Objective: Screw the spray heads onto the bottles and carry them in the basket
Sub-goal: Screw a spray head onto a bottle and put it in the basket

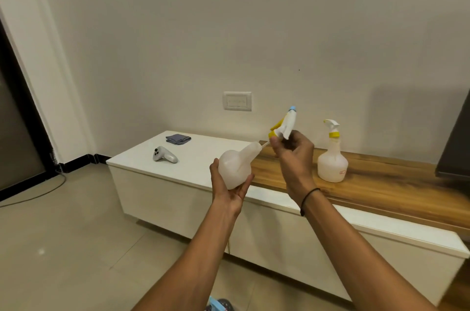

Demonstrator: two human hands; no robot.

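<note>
Centre of frame: left hand [230, 190] cupped under the round belly of an open bottle [237, 167], tilted with its neck aimed up and to the right. Just right of that, right hand [292, 151] closed around a spray head [286, 125], nozzle tip uppermost, yellow collar at the bottom, thin dip tube reaching toward the bottle mouth, whether already inside it too small to tell. Further right, on the wooden stretch of the worktop [381, 183], a second bottle [332, 158] upright with its spray head already on. Toward the middle left, on the white part of the worktop, a white controller [164, 154] and a folded grey cloth [178, 138], well apart from the hands. No basket in view. Translucent, apparently empty plastic: probably light, thin-walled, likely to dent under a hard squeeze and to slide in the palm. Best held low around the belly, firmly but not crushing, with the other hand on the yellow collar rather than the trigger, for turning. Flexible tube likely to need guiding in first; cross-threading possible if the collar sits tilted.
</note>
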